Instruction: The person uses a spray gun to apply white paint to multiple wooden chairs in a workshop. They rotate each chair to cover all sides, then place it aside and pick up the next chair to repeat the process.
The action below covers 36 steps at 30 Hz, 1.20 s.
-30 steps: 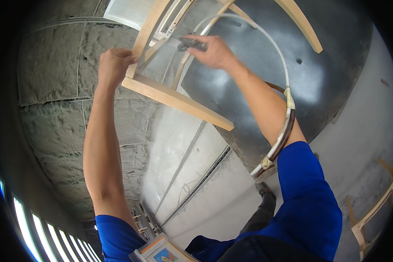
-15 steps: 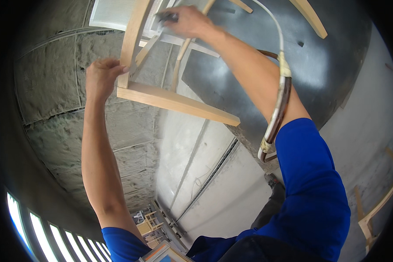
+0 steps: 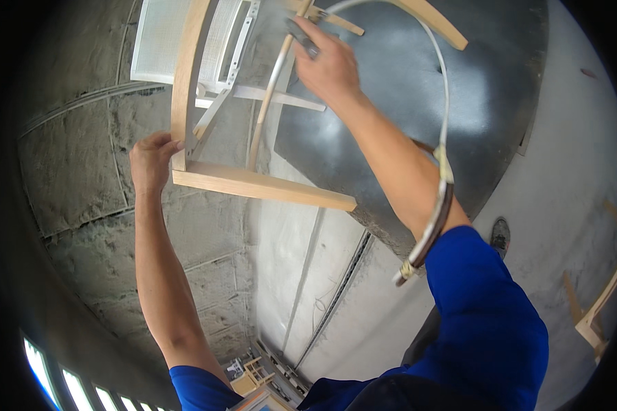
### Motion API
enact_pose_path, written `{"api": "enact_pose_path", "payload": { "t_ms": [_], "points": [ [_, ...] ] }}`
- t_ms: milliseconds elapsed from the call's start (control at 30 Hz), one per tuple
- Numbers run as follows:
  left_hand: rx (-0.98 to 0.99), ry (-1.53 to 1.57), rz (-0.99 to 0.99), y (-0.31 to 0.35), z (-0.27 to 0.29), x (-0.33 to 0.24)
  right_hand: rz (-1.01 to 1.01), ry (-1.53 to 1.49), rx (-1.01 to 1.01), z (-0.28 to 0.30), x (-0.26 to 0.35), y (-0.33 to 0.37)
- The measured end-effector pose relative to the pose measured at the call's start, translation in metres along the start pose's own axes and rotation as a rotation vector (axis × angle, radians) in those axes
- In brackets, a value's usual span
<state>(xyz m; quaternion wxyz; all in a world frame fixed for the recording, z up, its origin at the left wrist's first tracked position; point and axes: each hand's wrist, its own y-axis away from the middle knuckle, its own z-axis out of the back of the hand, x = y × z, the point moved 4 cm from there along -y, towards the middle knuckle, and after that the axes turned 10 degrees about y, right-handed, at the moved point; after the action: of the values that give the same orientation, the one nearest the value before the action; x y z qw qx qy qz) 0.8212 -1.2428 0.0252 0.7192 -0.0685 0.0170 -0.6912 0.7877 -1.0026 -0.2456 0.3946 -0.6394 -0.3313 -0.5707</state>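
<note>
My left hand (image 3: 151,161) is closed in a pinch on the pale wooden upright of a chair frame (image 3: 264,186), near the corner where it meets a long rail. White coating covers some of the frame's inner bars; other parts are bare wood. In my right hand (image 3: 332,72) is a dark metal spray gun (image 3: 303,38), held beside a slim bar that is partly white. A faint haze hangs around its front end. A pale hose (image 3: 443,75) loops from the top down to a brown, taped section along my right arm.
A large dark shiny sheet (image 3: 391,109) lies beneath the frame. A white mesh panel (image 3: 164,41) stands at upper left, against a wall of grey, fluffy-looking panels (image 3: 68,157). More wooden frame parts (image 3: 593,325) stand at the right edge. A shoe (image 3: 500,234) shows on the concrete floor.
My right hand has swung right and slightly down with the spray gun, away from the upright. My left hand and the chair frame have shifted a little left and down in view.
</note>
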Motion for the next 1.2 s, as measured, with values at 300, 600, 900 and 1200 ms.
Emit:
{"api": "enact_pose_path", "payload": {
  "t_ms": [300, 600, 900, 1200],
  "points": [
    [-0.311, -0.311, -0.004, -0.027, -0.022, 0.048, -0.464, -0.605, -0.099, 0.049, -0.125, 0.019],
    [-0.262, -0.372, 0.024, -0.078, -0.011, 0.074, -0.465, -0.103, -0.232, 0.027, -0.175, 0.014],
    [-0.259, -0.278, -0.050, -0.045, -0.013, 0.052, 0.481, 0.111, 0.182, 0.079, -0.030, 0.108],
    [-0.134, 0.033, -0.267, 0.017, -0.013, -0.021, -0.040, -0.368, -0.175, 0.200, 0.058, 0.193]
  ]
}}
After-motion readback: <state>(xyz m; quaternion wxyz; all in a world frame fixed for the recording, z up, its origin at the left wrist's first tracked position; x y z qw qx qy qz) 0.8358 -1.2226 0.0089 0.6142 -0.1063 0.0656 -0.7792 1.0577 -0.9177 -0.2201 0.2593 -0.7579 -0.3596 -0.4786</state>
